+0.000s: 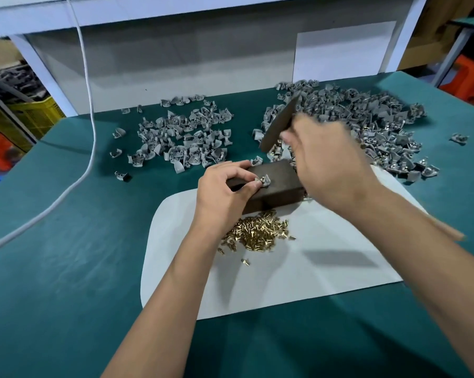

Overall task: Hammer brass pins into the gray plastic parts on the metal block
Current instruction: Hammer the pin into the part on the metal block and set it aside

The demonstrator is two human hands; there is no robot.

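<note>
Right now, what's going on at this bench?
A person is pinning gray parts. The left hand pinches one part on the block. The right hand holds a blurred hammer raised above it. Loose pins lie on the white sheet; part piles sit behind.
</note>
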